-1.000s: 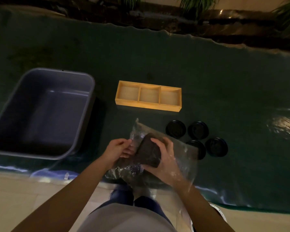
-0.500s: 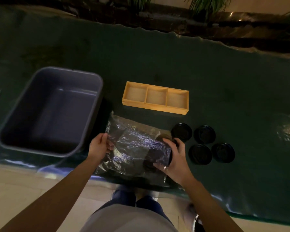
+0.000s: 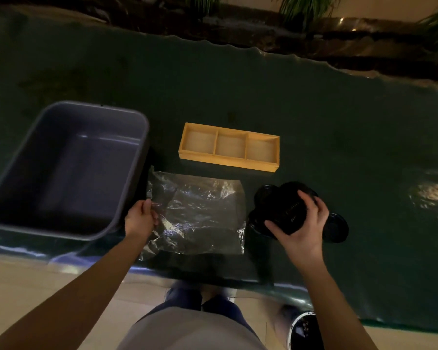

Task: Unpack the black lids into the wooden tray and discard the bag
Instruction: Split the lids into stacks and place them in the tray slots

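Right hand (image 3: 299, 223) wrapped around a stack of black lids (image 3: 287, 210), stack's long axis tilted toward 1 o'clock, above loose lids (image 3: 335, 227) on the green cover (image 3: 314, 109). Left hand (image 3: 141, 219) pinching the flattened clear bag (image 3: 200, 213) at its 9 o'clock edge, long side across. Wooden tray (image 3: 228, 161) at 12 o'clock of the bag; grey tub (image 3: 127, 188) at 9.

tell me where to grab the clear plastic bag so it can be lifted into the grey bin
Grip the crinkled clear plastic bag along its left edge, where the left hand already pinches it. It lies flat and looks empty, so a pinch from the left should lift it, and that edge sits nearest the grey plastic bin. The right hand is busy holding the stack of black round lids.
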A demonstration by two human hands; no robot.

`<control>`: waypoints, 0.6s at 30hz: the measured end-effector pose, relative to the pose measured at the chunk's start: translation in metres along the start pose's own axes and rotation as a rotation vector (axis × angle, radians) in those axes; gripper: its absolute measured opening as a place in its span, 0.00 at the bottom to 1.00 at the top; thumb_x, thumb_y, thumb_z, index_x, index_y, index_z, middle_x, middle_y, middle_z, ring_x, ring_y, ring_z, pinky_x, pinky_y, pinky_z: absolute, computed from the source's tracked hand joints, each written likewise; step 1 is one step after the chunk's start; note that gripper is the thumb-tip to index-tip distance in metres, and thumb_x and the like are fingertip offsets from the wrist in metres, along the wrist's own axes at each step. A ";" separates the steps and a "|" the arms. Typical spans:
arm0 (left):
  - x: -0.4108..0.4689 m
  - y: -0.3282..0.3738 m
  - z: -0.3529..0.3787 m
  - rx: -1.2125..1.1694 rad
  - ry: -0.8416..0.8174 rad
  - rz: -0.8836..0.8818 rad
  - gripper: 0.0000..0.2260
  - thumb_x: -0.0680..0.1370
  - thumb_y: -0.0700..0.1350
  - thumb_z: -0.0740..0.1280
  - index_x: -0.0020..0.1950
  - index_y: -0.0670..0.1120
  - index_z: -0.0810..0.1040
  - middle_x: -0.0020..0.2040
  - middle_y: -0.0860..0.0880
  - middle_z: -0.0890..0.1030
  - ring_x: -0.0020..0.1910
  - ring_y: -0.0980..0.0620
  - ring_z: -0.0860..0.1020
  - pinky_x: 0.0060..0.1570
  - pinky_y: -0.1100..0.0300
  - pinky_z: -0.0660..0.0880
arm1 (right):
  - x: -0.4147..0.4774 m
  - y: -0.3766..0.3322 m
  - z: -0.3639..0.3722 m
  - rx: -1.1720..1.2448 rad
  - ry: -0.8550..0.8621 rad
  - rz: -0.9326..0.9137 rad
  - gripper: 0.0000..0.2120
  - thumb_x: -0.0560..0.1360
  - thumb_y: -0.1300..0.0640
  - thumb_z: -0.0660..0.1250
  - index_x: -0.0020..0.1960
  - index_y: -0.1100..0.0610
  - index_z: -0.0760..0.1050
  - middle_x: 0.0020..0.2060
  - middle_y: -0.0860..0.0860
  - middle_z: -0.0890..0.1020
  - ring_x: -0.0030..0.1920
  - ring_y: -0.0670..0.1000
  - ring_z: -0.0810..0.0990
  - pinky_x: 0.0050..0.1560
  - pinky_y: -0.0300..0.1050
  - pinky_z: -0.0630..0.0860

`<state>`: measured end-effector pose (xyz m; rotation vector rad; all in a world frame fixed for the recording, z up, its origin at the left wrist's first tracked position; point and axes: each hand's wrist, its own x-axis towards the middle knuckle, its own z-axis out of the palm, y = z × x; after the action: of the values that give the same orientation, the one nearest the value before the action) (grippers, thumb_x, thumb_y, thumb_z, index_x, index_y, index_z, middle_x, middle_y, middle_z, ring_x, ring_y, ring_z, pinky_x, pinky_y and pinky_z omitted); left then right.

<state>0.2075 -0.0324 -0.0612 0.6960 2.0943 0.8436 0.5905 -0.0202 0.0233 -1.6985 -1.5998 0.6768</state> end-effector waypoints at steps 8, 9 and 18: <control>0.002 0.013 0.002 0.001 -0.035 -0.021 0.16 0.85 0.54 0.58 0.60 0.44 0.78 0.46 0.39 0.84 0.47 0.39 0.82 0.58 0.38 0.78 | 0.000 -0.042 0.001 0.108 -0.012 -0.084 0.48 0.61 0.44 0.82 0.73 0.33 0.61 0.75 0.47 0.57 0.69 0.34 0.62 0.65 0.31 0.60; 0.001 0.017 0.001 0.032 -0.068 -0.043 0.19 0.85 0.55 0.59 0.68 0.45 0.76 0.55 0.37 0.83 0.56 0.37 0.81 0.64 0.39 0.75 | -0.001 -0.046 0.005 0.120 -0.030 -0.094 0.48 0.61 0.44 0.82 0.72 0.31 0.59 0.75 0.44 0.56 0.69 0.30 0.60 0.64 0.28 0.60; -0.073 0.073 -0.015 0.175 -0.145 0.497 0.24 0.84 0.52 0.63 0.78 0.45 0.68 0.78 0.46 0.67 0.76 0.51 0.67 0.72 0.65 0.64 | -0.018 -0.072 0.037 0.146 -0.109 -0.133 0.48 0.62 0.43 0.82 0.73 0.31 0.58 0.76 0.47 0.54 0.73 0.47 0.61 0.71 0.48 0.63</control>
<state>0.2505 -0.0423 0.0331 1.3674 1.9029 0.8435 0.5149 -0.0336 0.0555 -1.4585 -1.6786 0.8093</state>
